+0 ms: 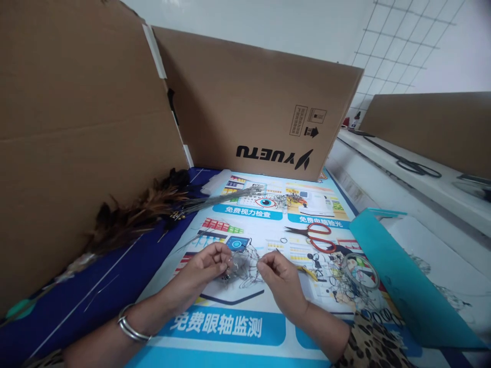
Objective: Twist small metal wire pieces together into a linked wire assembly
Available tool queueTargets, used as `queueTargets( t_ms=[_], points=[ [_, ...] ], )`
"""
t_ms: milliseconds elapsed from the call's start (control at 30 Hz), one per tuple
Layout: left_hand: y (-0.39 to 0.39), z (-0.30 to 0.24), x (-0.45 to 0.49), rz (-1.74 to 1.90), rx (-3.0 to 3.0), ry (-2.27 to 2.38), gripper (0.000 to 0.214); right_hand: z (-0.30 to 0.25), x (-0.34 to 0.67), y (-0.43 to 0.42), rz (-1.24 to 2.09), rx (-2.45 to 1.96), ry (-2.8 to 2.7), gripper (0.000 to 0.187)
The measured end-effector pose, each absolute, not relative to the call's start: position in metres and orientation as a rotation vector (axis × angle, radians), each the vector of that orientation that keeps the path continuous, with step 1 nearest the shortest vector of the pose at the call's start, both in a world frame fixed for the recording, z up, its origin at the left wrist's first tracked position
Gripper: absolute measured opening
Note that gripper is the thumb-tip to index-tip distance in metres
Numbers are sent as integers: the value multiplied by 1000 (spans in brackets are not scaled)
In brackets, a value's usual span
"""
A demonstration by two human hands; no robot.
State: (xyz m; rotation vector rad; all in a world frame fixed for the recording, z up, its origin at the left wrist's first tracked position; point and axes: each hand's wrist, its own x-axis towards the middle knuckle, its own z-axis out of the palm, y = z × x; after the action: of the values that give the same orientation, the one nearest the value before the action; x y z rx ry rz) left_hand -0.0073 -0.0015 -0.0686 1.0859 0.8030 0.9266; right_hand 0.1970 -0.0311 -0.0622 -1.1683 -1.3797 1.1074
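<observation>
My left hand (205, 267) and my right hand (280, 278) meet over a printed poster (238, 327) on the table. Both pinch a small tangle of thin wire rings (245, 266) held between them. The left hand's fingers close on its left side, and the right hand's thumb and forefinger pinch its right side. A silver bangle (130, 324) sits on my left wrist.
Red-handled scissors (316, 236) lie right of the hands, with a roll of clear tape (360, 271) and loose wire rings (345, 294) nearby. Brown feathers on wire stems (153, 207) lie at left. Cardboard boxes (249, 102) wall the back and left. A teal folder (399, 276) stands at right.
</observation>
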Motion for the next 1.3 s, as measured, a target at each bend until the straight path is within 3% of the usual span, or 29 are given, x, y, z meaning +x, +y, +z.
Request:
queueTargets(
  t_ms=[1300],
  points=[
    [-4, -66, -9, 830, 1141, 673, 35, -66, 195, -31, 1137, -1152, -1388, 16]
  ],
)
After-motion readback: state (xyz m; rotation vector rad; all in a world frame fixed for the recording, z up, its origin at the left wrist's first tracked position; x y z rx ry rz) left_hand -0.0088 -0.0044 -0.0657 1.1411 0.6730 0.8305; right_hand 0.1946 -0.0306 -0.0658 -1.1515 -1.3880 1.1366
